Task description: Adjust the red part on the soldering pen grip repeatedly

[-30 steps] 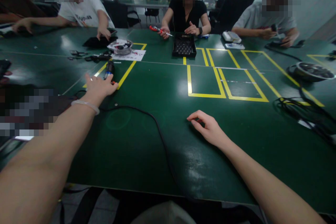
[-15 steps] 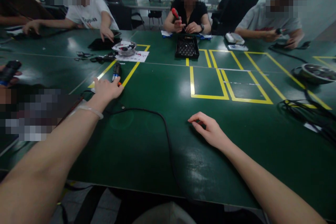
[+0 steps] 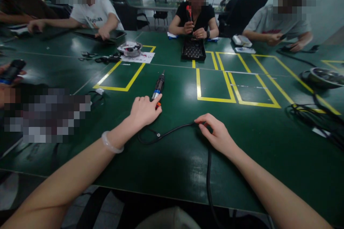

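My left hand [image 3: 143,110] is closed round the rear end of a black electric screwdriver [image 3: 158,86] with a blue band, which lies on the green table [image 3: 172,164] pointing away from me. Its black cable [image 3: 174,131] loops from under that hand across to my right hand [image 3: 216,134], then runs down over the table's near edge. My right hand rests on the table with fingers curled and pinched at the cable.
Yellow tape rectangles [image 3: 215,86] mark the table. Beyond them stand a black parts tray [image 3: 193,49], a metal bowl on paper [image 3: 131,48], a round dish [image 3: 324,75] and a cable bundle [image 3: 317,118] at right. Several other people sit around the table.
My left hand has dragged the screwdriver from the left yellow rectangle toward the middle, near my right hand. The cable followed and now reaches my right hand's fingers.
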`<state>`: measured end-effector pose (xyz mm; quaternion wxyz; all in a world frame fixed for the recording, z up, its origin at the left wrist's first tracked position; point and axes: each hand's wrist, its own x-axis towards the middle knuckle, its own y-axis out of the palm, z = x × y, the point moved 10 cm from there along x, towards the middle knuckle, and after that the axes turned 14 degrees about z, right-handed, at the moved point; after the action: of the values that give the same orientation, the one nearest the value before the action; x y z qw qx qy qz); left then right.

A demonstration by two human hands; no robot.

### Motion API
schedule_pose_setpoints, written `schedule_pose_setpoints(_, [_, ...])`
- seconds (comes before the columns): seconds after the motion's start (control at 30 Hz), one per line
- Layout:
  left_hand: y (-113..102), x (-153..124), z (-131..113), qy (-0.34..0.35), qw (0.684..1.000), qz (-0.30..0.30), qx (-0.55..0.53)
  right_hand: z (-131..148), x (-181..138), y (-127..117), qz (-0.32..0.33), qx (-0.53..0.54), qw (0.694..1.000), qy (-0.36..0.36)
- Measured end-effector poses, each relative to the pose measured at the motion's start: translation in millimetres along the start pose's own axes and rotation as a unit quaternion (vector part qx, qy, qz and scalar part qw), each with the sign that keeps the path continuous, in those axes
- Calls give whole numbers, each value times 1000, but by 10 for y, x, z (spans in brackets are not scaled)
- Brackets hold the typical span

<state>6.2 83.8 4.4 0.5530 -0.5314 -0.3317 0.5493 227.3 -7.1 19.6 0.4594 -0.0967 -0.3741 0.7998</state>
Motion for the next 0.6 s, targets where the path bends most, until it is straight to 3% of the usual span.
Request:
schedule_pose_setpoints(0.17, [-126, -237, -631, 82, 996, -30, -8, 42, 21, 117, 34, -24, 999, 8])
schedule_pose_setpoints(0.33, [-203, -433, -1090, 153, 986, -60, -36, 15, 31, 188, 59, -29, 998, 24])
schedule_pose_setpoints(0.47, [-211, -526, -1270, 202, 975, -63, -66, 3, 28, 193, 69, -21, 997, 22])
schedule_pose_setpoints(0.6, [-203, -544, -1299, 229, 968, -61, -81, 0, 39, 211, 82, 30, 996, 10])
